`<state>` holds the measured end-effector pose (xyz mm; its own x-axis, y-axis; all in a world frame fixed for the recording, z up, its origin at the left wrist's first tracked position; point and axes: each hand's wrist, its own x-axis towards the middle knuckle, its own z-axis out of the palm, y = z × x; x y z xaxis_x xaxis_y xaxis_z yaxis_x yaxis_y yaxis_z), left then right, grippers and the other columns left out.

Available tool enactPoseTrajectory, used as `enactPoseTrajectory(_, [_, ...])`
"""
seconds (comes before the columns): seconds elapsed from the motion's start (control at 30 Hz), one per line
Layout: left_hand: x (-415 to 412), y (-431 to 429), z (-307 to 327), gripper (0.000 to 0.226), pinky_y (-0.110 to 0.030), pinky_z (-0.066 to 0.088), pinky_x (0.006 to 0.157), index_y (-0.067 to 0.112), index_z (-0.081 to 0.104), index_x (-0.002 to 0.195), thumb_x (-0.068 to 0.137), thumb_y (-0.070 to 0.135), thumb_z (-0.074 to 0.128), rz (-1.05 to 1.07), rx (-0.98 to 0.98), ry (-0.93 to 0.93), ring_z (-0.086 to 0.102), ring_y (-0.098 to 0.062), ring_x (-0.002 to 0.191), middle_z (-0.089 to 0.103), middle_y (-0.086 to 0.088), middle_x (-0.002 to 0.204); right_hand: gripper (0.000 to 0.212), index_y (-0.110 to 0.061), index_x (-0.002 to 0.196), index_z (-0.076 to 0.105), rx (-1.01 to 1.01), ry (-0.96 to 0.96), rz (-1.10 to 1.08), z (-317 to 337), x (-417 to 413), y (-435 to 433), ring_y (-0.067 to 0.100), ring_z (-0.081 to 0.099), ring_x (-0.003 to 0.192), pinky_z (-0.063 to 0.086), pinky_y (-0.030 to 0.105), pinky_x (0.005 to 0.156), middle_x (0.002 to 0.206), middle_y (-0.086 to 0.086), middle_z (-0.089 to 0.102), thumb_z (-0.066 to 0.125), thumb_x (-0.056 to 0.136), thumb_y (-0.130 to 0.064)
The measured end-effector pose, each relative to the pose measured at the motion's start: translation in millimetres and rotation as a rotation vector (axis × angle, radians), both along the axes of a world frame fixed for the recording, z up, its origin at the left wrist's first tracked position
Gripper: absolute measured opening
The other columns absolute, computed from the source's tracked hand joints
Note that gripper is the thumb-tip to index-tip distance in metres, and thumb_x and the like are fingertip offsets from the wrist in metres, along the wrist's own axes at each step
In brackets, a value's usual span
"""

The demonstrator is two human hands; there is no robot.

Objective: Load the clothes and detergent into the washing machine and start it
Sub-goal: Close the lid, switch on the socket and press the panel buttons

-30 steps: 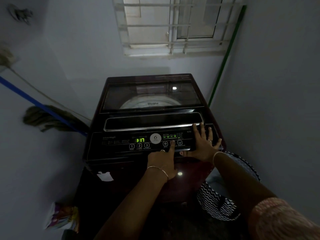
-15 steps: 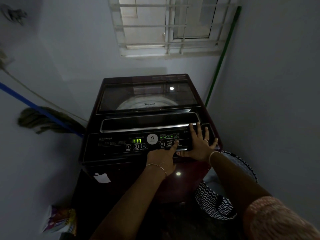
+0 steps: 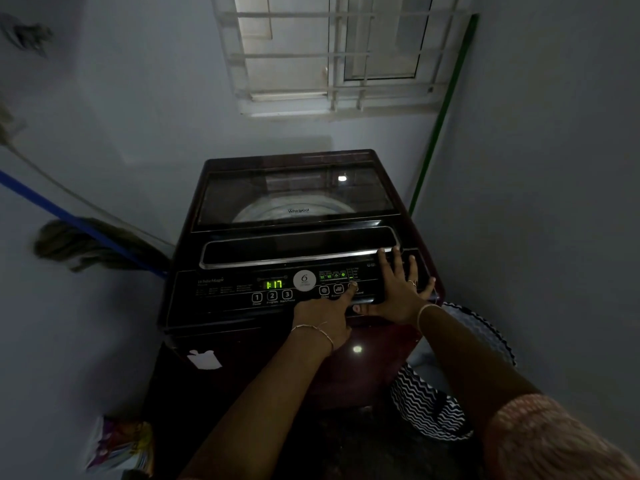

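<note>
A dark maroon top-load washing machine [image 3: 242, 348] stands in front of me with its glass lid [image 3: 294, 195] closed. The control panel [image 3: 221, 289] is lit and its green display [image 3: 273, 284] reads 1:17. My left hand [image 3: 325, 318] is curled with the index finger stretched out, its tip on the rightmost round button of the panel. My right hand [image 3: 401, 289] lies flat, fingers spread, on the right end of the panel and holds nothing. No clothes show through the lid in this dim light.
A black-and-white zigzag laundry basket [image 3: 426, 410] stands on the floor right of the machine. A colourful packet [image 3: 121, 445] lies on the floor at the left. A blue-handled mop [image 3: 86, 244] leans on the left wall, a green pole [image 3: 440, 116] in the back corner under the barred window [image 3: 329, 53].
My left index finger has shifted from the middle round button to the rightmost one. The right hand stays flat on the panel; the display still reads 1:17.
</note>
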<state>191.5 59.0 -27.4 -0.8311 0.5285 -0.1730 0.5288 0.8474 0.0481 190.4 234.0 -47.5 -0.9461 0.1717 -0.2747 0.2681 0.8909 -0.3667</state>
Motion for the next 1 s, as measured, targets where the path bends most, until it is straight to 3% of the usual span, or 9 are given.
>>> enactPoseTrajectory(1.0, [0.1, -2.6, -6.1, 0.08, -0.031, 0.042, 0.073, 0.036, -0.011, 0.15, 0.094, 0.047, 0.046, -0.026, 0.038, -0.011, 0.064, -0.027, 0.096, 0.066, -0.011, 0.109, 0.132, -0.04, 0.145, -0.023, 0.011, -0.014, -0.009, 1.5, 0.4, -1.5, 0.031, -0.03, 0.141, -0.011, 0.069, 0.105, 0.152, -0.006, -0.037, 0.069, 0.058, -0.075])
